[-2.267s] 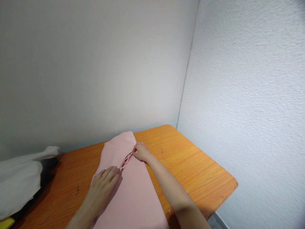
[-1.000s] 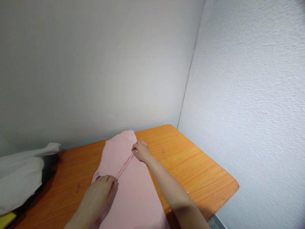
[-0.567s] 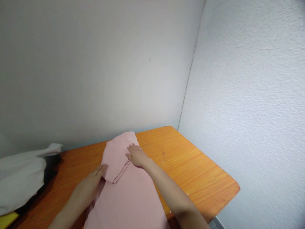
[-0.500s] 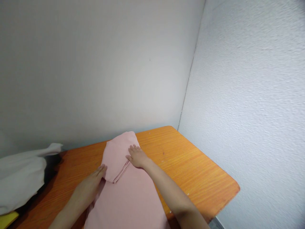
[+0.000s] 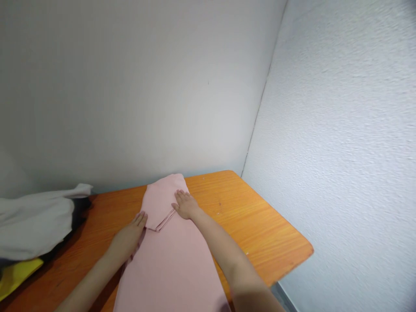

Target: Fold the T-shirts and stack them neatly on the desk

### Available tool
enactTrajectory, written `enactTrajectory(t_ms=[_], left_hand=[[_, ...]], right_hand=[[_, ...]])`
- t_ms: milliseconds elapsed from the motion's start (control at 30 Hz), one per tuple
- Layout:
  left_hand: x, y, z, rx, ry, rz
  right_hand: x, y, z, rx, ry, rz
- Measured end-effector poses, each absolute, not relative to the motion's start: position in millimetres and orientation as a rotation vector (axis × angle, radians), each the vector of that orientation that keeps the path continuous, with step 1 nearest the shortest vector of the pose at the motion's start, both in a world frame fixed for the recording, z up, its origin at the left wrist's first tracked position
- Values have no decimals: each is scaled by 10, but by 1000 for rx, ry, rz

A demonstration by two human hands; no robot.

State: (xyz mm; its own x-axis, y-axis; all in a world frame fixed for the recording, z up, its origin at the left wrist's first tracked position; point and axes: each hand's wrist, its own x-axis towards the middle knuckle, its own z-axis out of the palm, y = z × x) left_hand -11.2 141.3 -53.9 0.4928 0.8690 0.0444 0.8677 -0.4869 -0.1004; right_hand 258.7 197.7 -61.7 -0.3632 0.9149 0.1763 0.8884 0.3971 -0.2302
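Observation:
A long pink garment [image 5: 172, 268] lies lengthwise on the wooden table, its far end folded back over itself in a flap with layered edges. My right hand [image 5: 186, 204] rests flat on the right side of that flap, fingers spread. At the flap's left edge, my left hand [image 5: 134, 229] lies with its fingers stretched out on the cloth. Neither hand grips the fabric. The near end of the garment runs out of view at the bottom.
On the left of the orange-brown table [image 5: 250, 216] lies a heap of clothes: a white cloth [image 5: 39, 221] over black fabric, with a yellow piece [image 5: 21, 275] below. A grey wall [image 5: 130, 86] stands behind, a textured white wall [image 5: 344, 130] to the right.
The view has shifted slightly, bringing more of the clothes heap into sight. Both hands stay on the pink flap, which looks flatter, and its front corner sits farther up in the view.

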Motion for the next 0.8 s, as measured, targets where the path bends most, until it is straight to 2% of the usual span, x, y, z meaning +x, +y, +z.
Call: enactTrajectory(t_ms=[200, 400, 567, 800], left_hand=[[-102, 1420, -551, -2641, -1563, -172], [-111, 1125, -351, -2695, -1465, -282], [56, 559, -240, -2946, -1304, -120], [-14, -112, -261, -3002, -1359, 43]], right_hand=[[2552, 1741, -444, -1499, -2440, 31], [2596, 1032, -414, -1277, -2625, 29], [2685, 391, -376, -1119, -2782, 167], [2830, -385, -275, -1030, -2840, 289]])
